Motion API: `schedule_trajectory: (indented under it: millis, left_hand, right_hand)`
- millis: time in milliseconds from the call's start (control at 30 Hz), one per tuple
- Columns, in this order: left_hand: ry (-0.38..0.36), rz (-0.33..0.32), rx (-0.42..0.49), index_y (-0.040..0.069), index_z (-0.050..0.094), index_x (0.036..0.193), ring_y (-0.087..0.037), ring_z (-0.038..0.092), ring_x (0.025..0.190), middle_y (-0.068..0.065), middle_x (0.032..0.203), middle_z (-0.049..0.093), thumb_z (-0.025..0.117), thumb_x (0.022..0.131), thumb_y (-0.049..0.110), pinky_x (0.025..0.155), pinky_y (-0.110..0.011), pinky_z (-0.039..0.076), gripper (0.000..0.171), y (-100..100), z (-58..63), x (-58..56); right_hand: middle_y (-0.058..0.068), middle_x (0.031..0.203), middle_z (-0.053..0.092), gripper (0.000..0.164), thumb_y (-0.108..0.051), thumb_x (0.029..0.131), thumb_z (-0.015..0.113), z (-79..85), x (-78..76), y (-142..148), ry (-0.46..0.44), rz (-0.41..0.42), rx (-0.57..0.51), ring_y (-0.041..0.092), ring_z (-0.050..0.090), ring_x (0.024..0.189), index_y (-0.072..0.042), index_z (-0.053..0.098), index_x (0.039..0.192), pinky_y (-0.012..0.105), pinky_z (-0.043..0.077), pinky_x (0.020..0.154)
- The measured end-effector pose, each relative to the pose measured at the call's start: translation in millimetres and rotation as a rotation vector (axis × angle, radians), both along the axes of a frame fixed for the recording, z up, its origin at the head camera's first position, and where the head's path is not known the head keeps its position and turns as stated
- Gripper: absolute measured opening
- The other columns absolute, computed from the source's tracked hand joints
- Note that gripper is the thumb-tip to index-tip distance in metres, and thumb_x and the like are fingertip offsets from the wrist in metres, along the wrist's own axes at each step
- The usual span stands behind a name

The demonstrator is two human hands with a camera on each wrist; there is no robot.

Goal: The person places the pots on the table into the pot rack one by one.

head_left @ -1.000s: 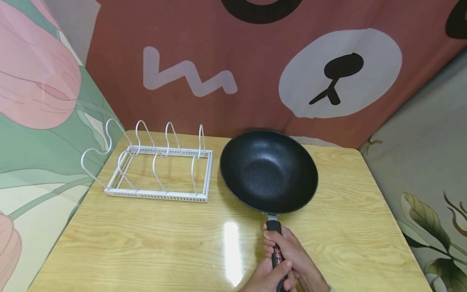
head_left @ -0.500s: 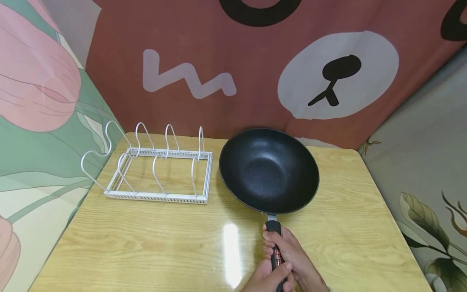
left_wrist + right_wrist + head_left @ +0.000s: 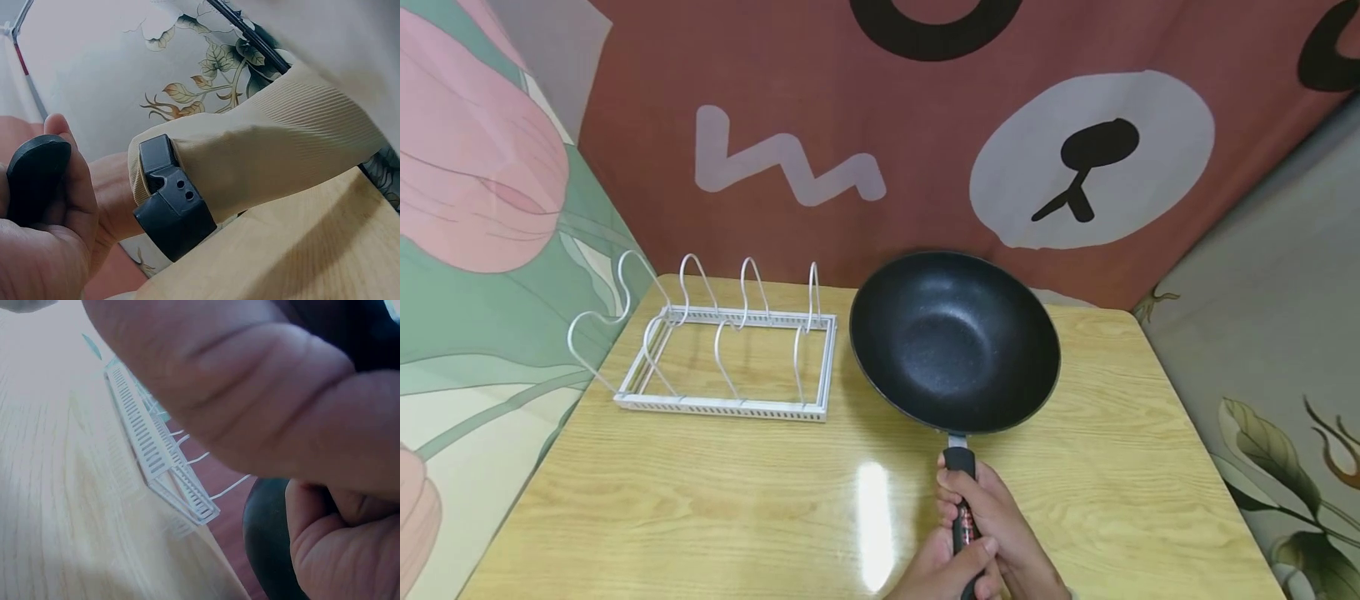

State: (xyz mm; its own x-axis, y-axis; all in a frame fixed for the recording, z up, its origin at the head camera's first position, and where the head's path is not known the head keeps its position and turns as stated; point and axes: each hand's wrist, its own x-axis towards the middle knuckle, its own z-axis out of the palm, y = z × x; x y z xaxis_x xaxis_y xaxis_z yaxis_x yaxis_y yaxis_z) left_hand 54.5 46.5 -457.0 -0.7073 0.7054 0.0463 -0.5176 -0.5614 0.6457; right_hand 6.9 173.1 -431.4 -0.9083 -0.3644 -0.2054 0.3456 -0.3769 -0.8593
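A black wok (image 3: 955,342) hangs tilted at the right of the rack in the head view, its inside facing me. My right hand (image 3: 1000,517) grips the upper part of its black handle (image 3: 959,460). Lower down, my left hand (image 3: 943,567) is wrapped round the handle's rear. In the left wrist view the rounded handle end sticks out from the left hand's palm (image 3: 44,262). A finger of the right hand (image 3: 250,394) fills much of the right wrist view, with the dark wok partly hidden behind.
A white wire rack (image 3: 722,406) with several upright loops stands on the left of the wooden table (image 3: 700,500). A reddish cloth (image 3: 820,75) hangs behind the table. Patterned walls rise on both sides. The right forearm in a beige sleeve (image 3: 250,162) wears a black camera.
The wok has risen slightly and looks a little larger, moving up in the head view. Both hands keep hold of the handle and have shifted slightly with it.
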Motion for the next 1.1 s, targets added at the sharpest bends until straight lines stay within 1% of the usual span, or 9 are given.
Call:
schedule_trajectory:
  millis: [167,233,300,533,633,733,833,1000,1100]
  left_hand:
    - [0.008,0.006,0.023,0.009,0.047,0.108,-0.002,0.052,0.062,0.009,0.074,0.053,0.047,0.110,0.016,0.062,-0.015,0.047,0.007,-1.5,5.5,-0.5]
    - [0.007,0.009,0.023,0.009,0.046,0.109,-0.004,0.052,0.063,0.008,0.074,0.052,0.047,0.110,0.015,0.062,-0.016,0.047,0.007,-2.6,7.9,-1.1]
    - [0.021,0.015,0.035,0.008,0.045,0.112,-0.005,0.053,0.064,0.007,0.075,0.052,0.046,0.110,0.013,0.063,-0.017,0.048,0.006,-3.6,9.6,-1.6]
    - [0.051,0.011,0.031,0.005,0.043,0.121,-0.006,0.058,0.070,0.006,0.076,0.052,0.046,0.110,0.013,0.069,-0.020,0.052,0.014,-9.3,14.7,-4.9]
    - [0.058,0.010,0.012,0.006,0.044,0.119,-0.006,0.059,0.070,0.006,0.075,0.051,0.046,0.110,0.012,0.069,-0.021,0.053,0.011,-10.8,16.7,-5.8]
    - [0.042,0.001,-0.009,0.007,0.044,0.115,-0.006,0.057,0.069,0.007,0.074,0.051,0.047,0.110,0.013,0.067,-0.020,0.051,0.008,-12.9,19.8,-5.4]
    - [0.035,0.007,-0.025,0.008,0.044,0.116,-0.005,0.055,0.067,0.006,0.074,0.050,0.048,0.109,0.013,0.068,-0.020,0.051,0.009,-15.4,23.0,-5.3]
    - [0.104,0.039,-0.048,0.009,0.048,0.109,-0.003,0.054,0.065,0.007,0.072,0.050,0.048,0.108,0.008,0.069,-0.020,0.051,0.001,-16.0,26.4,-7.1]
    - [0.127,0.044,-0.055,0.010,0.049,0.103,-0.003,0.051,0.063,0.008,0.071,0.050,0.049,0.108,0.008,0.066,-0.018,0.049,0.005,-16.2,27.5,-6.9]
  right_hand:
    - [-0.007,0.072,0.048,0.013,-0.007,0.103,0.053,6.7,-0.4,-2.6,-0.013,-0.033,0.029,0.004,0.049,0.062,-0.005,0.046,0.112,0.016,0.045,0.057]
    - [-0.007,0.071,0.047,0.013,-0.007,0.102,0.053,9.3,-1.0,-4.3,-0.016,-0.045,0.034,0.004,0.049,0.061,-0.004,0.045,0.112,0.016,0.045,0.056]
    - [-0.007,0.071,0.047,0.012,-0.006,0.102,0.053,11.7,-1.4,-5.9,-0.012,-0.053,0.035,0.004,0.049,0.061,-0.004,0.045,0.112,0.016,0.045,0.056]
    - [-0.007,0.072,0.047,0.011,-0.004,0.102,0.051,18.7,-3.1,-11.0,0.049,-0.043,0.022,0.003,0.049,0.062,-0.004,0.046,0.112,0.016,0.045,0.055]
    - [-0.007,0.072,0.047,0.011,-0.003,0.102,0.051,20.8,-3.4,-13.4,0.059,-0.042,0.010,0.003,0.049,0.061,-0.004,0.046,0.111,0.015,0.045,0.055]
    - [-0.008,0.071,0.047,0.011,-0.003,0.102,0.050,22.5,-3.3,-15.7,0.064,-0.041,0.003,0.003,0.049,0.061,-0.005,0.046,0.111,0.016,0.046,0.055]
    - [-0.007,0.072,0.047,0.011,-0.003,0.103,0.050,24.5,-3.3,-17.8,0.072,-0.038,-0.007,0.003,0.049,0.062,-0.005,0.045,0.112,0.015,0.046,0.056]
    - [-0.008,0.073,0.047,0.009,-0.004,0.104,0.050,28.5,-3.8,-20.3,0.094,-0.046,-0.051,0.003,0.049,0.062,-0.006,0.047,0.113,0.015,0.045,0.056]
    - [-0.009,0.072,0.047,0.006,-0.005,0.106,0.049,30.1,-3.3,-21.3,0.114,-0.039,-0.084,0.002,0.049,0.061,-0.008,0.049,0.111,0.014,0.045,0.055]
